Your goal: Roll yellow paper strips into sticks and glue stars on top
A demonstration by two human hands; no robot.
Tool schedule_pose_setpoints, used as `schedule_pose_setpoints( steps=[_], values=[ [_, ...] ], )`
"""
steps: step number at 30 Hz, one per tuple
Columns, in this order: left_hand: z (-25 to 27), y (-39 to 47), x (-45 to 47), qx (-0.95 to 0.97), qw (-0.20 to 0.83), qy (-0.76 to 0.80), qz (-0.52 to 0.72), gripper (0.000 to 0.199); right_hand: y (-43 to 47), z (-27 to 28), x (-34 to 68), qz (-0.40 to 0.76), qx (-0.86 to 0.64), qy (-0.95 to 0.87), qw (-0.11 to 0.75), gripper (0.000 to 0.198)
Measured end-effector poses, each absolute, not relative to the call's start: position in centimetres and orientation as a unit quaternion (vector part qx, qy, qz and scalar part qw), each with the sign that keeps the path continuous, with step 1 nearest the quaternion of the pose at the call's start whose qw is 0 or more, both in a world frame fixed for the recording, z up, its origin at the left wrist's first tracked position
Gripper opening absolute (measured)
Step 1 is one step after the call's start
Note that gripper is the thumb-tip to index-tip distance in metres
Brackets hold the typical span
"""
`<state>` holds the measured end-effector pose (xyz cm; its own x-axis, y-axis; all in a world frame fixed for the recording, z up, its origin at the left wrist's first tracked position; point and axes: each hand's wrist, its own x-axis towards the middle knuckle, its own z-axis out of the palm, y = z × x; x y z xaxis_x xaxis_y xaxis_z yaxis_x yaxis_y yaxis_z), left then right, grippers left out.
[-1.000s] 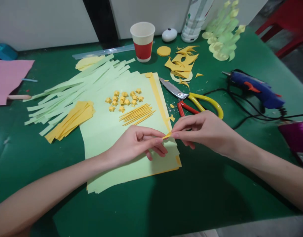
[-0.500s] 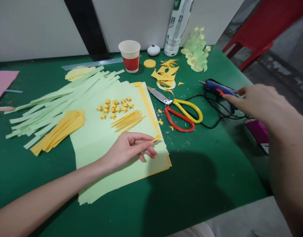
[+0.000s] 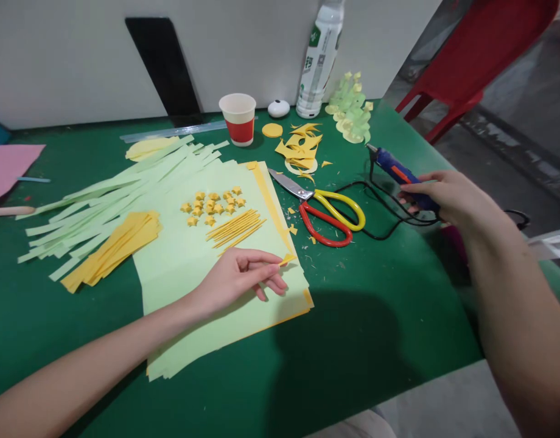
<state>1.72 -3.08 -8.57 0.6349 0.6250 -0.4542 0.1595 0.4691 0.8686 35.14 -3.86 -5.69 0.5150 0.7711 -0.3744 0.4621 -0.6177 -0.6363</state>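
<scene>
Between thumb and forefinger, my left hand pinches a small yellow paper piece with a flared tip, over a stack of pale green and yellow sheets. My right hand is wrapped round the handle of a blue glue gun, its nozzle pointing up and left. A black cord runs from it along the table. Thin rolled yellow paper sticks lie on the sheets just above my left hand. Several folded yellow paper stars are grouped behind them.
Scissors with red and yellow handles lie between my hands. Paper strips, green and yellow, spread at left. A paper cup, yellow scraps, a bottle and a green paper plant stand or lie along the back.
My right hand has closed round the glue gun's handle and tilted the gun. My left hand keeps its pinch on the paper piece. The view has shifted slightly.
</scene>
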Motion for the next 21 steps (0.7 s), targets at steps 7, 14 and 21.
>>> schedule_pose_setpoints(
  steps=[7,14,21],
  values=[
    [-8.7,-3.1,1.6,0.495,0.757,0.400,0.148,0.018,-2.6,-6.4,35.6,0.386,-0.799,-0.272,0.372,0.034],
    [-8.8,-3.0,1.6,0.495,0.759,0.397,0.147,0.016,-3.3,-6.2,34.9,0.418,-0.759,-0.265,0.424,0.022],
    [-8.6,-3.1,1.7,0.481,0.763,0.399,0.163,0.019,-3.4,-6.1,33.6,0.169,-0.749,-0.331,0.548,0.028]
  ],
)
